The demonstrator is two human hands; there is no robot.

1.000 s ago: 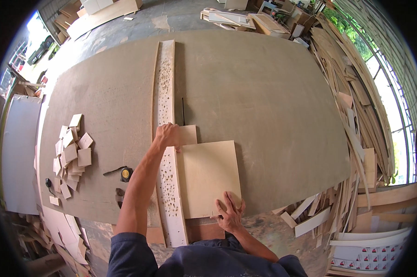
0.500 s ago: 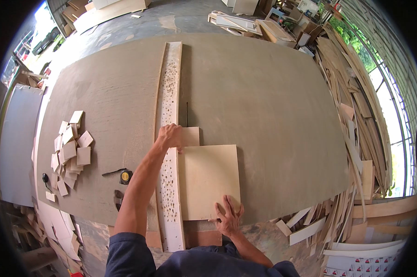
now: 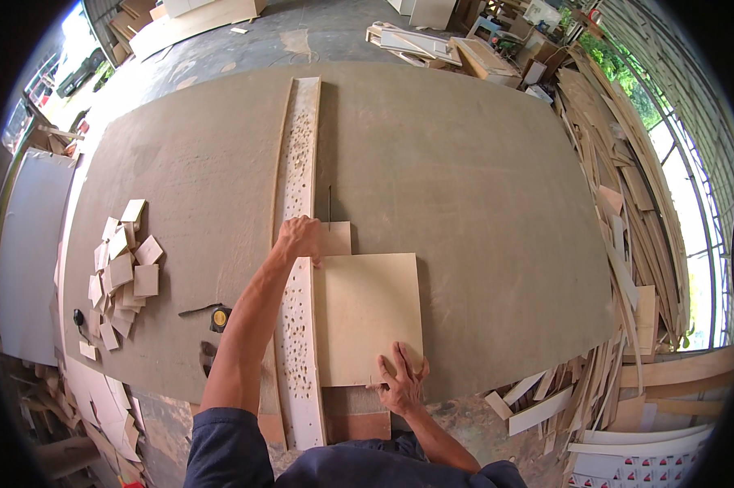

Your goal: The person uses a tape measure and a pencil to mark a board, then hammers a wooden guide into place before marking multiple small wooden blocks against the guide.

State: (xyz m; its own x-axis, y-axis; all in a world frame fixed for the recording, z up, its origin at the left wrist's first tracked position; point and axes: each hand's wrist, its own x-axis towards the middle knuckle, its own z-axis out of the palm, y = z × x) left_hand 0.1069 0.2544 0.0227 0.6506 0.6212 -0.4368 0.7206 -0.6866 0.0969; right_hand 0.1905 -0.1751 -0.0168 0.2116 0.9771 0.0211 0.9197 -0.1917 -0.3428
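Note:
My left hand (image 3: 299,237) is closed over a long white strip pitted with holes (image 3: 299,325), its fingers against the left side of a small plywood piece (image 3: 335,238). A thin dark blade (image 3: 330,207) stands up at that piece's far edge. Nearer to me, a larger square plywood panel (image 3: 363,317) lies along the strip and meets the small piece. My right hand (image 3: 401,384) rests on the panel's near right corner, fingers spread on top and thumb by the near edge. What the left fingers do underneath is hidden.
The strip crosses a wide brown tabletop (image 3: 481,179). Left of it lie a pile of small plywood squares (image 3: 123,264), a tape measure (image 3: 220,318) and a dark tool (image 3: 208,356) partly behind my forearm. Long boards (image 3: 627,187) lean at the right; offcuts (image 3: 538,407) lie beyond the near right edge.
The view has shifted very slightly. Both hands and both plywood pieces look the same against the strip.

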